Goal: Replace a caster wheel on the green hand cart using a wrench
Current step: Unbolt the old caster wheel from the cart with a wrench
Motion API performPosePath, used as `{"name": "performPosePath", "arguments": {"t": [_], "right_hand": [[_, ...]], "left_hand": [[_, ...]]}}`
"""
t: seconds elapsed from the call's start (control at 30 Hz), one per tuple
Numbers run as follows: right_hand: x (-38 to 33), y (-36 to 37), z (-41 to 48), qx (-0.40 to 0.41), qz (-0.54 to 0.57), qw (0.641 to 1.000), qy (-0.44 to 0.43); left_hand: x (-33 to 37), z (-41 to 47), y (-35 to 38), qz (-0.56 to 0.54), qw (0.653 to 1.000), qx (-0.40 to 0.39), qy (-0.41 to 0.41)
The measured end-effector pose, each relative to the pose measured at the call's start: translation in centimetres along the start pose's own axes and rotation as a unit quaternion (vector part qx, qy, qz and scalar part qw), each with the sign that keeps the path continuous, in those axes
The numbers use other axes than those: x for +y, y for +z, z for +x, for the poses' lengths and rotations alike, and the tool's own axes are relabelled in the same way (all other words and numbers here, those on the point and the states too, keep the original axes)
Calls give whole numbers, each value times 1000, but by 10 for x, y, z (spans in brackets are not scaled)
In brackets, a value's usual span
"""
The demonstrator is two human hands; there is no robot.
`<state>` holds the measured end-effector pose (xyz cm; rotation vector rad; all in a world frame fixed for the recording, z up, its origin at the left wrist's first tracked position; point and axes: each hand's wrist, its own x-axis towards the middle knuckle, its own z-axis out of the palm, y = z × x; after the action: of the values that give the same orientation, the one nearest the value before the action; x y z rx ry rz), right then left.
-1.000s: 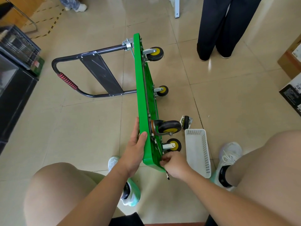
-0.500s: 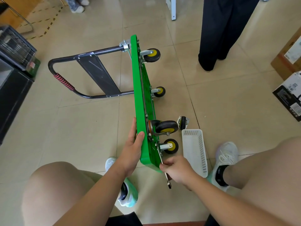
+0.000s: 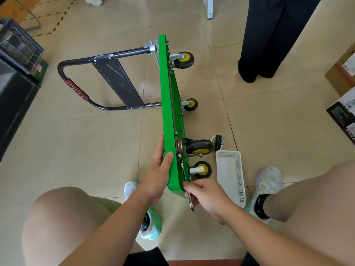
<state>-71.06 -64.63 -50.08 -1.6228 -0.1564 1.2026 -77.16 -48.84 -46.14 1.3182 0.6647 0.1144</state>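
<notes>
Presently, step: bolt at wheel [image 3: 202,169] likely being turned.
Left hand [image 3: 157,173]: cart [image 3: 169,112] edge gripped.
Right hand [image 3: 207,194]: wrench [image 3: 190,203] grasped, wheel just beyond knuckles.
Next: firm swing needed, cart held upright.

Our left hand [image 3: 156,175] clasps the cart deck [image 3: 167,112], thumb hooked over its edge, forearm stretched forward. Our right hand [image 3: 207,196] curls round the wrench [image 3: 191,206], knuckles upward.

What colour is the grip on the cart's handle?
The grip is red with dark ribbing, clearest in the head view.
</notes>
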Motion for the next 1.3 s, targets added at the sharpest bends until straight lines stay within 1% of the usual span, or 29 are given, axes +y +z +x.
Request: {"name": "performPosePath", "arguments": {"t": [0.13, 0.43, 0.5, 0.57, 0.67, 0.73, 0.9, 1.1, 1.3], "right_hand": [[-1, 2, 2, -4, 37, 999, 7], [3, 2, 7, -7, 62, 998, 4], [7, 1, 8, -9, 22, 1000, 7], [13, -2, 10, 3, -56, 998, 4], [17, -6, 17, 12, -158, 987, -9], [15, -11, 21, 17, -193, 981, -18], [17, -14, 17, 14, -193, 981, -17], [19, -8, 10, 11, -100, 995, -12], [21, -9, 15, 7, -108, 994, -9]], "left_hand": [[-2, 1, -1, -11, 1000, 0, 0], [-1, 0, 0, -19, 1000, -1, -2], [-1, 0, 0, -23, 1000, 0, -1], [-1, 1, 0, -26, 1000, -1, -1], [-2, 0, -1, -36, 999, -6, -1], [-2, 0, -1, -41, 999, -9, -3], [-1, -1, -1, -33, 999, -5, -1], [0, -1, 2, -26, 1000, -2, 5], [1, -1, 2, -26, 1000, 1, 2]]}}
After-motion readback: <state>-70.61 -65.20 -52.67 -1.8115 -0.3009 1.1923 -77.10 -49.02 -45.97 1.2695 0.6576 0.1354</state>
